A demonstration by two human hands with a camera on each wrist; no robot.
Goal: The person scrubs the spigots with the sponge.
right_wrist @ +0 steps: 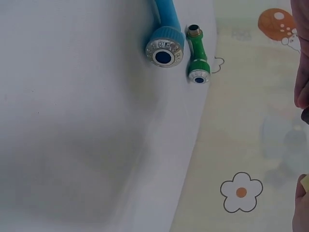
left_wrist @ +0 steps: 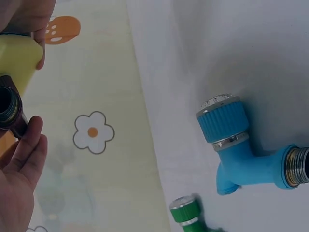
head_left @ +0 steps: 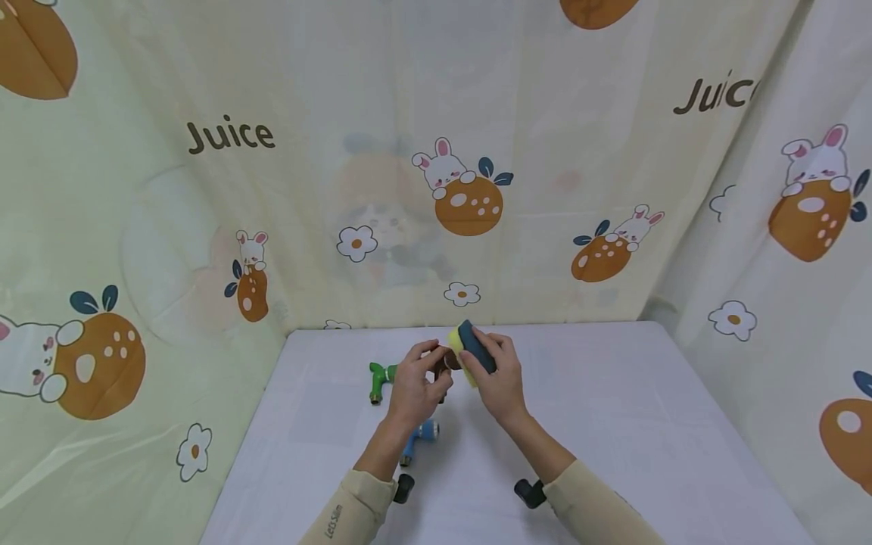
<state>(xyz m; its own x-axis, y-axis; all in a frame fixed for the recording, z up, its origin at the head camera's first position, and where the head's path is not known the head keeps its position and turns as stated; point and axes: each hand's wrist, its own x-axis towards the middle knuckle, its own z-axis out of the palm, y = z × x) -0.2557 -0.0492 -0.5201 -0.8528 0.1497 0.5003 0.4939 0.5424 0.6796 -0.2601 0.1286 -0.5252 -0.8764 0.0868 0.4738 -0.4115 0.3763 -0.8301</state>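
My left hand [head_left: 414, 387] grips a dark brown tap [head_left: 453, 361] between thumb and fingers, above the table. In the left wrist view, the threaded open end of this tap [left_wrist: 9, 108] faces the camera. My right hand [head_left: 502, 382] pinches a sponge [head_left: 481, 350], yellow on one side and dark blue on the other. Its yellow face [left_wrist: 21, 55] is against the tap, which partly overlaps it in the left wrist view. The fingers of my left hand hide part of the tap in the head view.
A green tap [head_left: 376, 382] lies on the white table [head_left: 613, 424], left of my left hand. Nearer to me lies a blue tap [head_left: 411, 445], partly hidden by my left forearm. Black devices [head_left: 404, 489] sit at both wrists. A printed curtain [head_left: 381, 189] hangs behind the table.
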